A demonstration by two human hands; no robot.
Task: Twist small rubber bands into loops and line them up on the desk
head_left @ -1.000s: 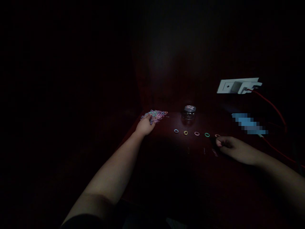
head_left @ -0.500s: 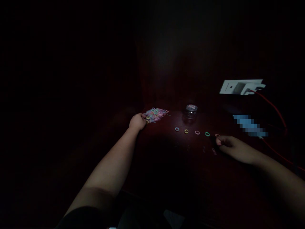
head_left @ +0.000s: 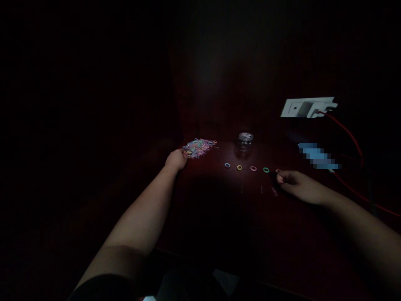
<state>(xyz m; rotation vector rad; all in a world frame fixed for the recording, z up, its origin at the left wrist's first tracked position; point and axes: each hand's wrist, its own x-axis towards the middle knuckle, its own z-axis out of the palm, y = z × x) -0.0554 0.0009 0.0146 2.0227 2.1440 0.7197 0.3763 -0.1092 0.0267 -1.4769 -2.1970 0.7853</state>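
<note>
- Left hand [head_left: 176, 160], left of centre: at the pile [head_left: 200, 147] — can't tell its grip
- Right hand [head_left: 299, 184], right side: curled by the end ring [head_left: 278, 170], grip hidden
- Rings [head_left: 239, 169] look light, stretchy; pinch rims

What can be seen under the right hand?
At the right hand, part of a pinkish ring shows past the fingertips; the rest is covered. Anything else beneath the curled fingers is hidden.

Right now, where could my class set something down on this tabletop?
Two patches look bare: between the jar and the pixelated object, behind the green ring; and left of the blue ring, in front of the band pile. Crowded: the pile by the left hand, and the ring row up to the right hand. The near tabletop is too dark to judge.
</note>
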